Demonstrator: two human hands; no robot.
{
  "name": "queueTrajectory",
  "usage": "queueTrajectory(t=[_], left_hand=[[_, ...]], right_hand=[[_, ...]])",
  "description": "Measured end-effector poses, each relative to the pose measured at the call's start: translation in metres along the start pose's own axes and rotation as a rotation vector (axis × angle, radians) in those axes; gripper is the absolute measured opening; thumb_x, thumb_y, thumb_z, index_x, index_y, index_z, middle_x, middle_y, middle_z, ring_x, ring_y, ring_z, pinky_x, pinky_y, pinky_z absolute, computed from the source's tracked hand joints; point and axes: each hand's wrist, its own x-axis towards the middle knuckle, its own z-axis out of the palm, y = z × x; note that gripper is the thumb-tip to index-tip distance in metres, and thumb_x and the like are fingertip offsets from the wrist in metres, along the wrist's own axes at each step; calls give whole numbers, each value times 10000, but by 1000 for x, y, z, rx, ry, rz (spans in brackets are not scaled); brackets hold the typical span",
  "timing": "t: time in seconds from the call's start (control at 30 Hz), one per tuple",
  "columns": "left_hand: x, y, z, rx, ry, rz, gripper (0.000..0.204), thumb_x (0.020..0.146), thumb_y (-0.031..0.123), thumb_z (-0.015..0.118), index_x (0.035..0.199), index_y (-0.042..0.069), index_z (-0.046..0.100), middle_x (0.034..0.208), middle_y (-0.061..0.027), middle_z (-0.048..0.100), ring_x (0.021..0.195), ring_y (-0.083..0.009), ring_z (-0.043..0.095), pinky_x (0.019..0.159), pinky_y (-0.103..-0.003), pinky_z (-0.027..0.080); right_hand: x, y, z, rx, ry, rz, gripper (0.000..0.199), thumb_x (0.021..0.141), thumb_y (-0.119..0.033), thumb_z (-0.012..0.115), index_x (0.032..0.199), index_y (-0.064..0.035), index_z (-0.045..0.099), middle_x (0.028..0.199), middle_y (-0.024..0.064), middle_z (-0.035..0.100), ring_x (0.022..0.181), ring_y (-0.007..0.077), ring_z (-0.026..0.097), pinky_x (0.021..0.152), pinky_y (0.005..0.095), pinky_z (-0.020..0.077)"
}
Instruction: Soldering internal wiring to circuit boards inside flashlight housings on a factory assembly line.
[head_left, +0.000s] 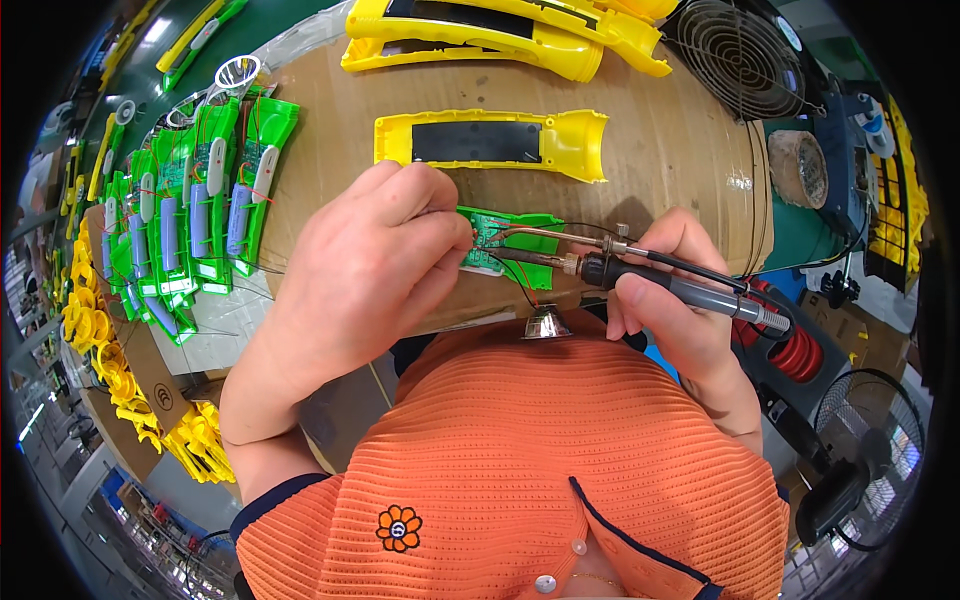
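Observation:
A green plastic housing point(545, 222) with a green circuit board point(488, 230) lies on the cardboard in front of me. My right hand point(700, 320) grips a soldering iron point(655, 280), which has a thin metal feed tube point(570, 237) alongside; the tips of both point left onto the board. My left hand point(365, 265) is closed in a pinch at the board's left end, and what its fingertips hold is hidden. Thin wires run from the board to a silver reflector cup point(546, 322) near the cardboard's front edge. Just beyond the board is a yellow casing half point(590, 145) with a black panel.
On the left stand several green housings point(240, 215) with purple cells and reflectors. Yellow casing parts point(570, 55) are stacked at the back. A fan with a wire guard point(740, 60) stands back right, near a tape roll point(797, 168). Yellow rings point(95, 330) fill the left edge.

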Motion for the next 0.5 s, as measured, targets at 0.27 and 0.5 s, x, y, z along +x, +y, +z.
queueTrajectory(t=[0.27,0.5], left_hand=[[1,0,-2,3,-37,-11,153,714,9,709,853,49,658,948,-83,586,864,-284,600,723,-377,498],[3,2,-5,10,-64,-19,147,723,15,708,859,45,658,953,-85,591,876,-285,603,737,-378,505]], right_hand=[[1,1,-1,-3,4,9,186,896,17,657,955,-18,484,775,69,626,628,103,621,553,246,514],[-2,0,-5,86,17,-39,187,891,43,635,961,-14,471,754,79,613,579,118,599,538,265,523]])
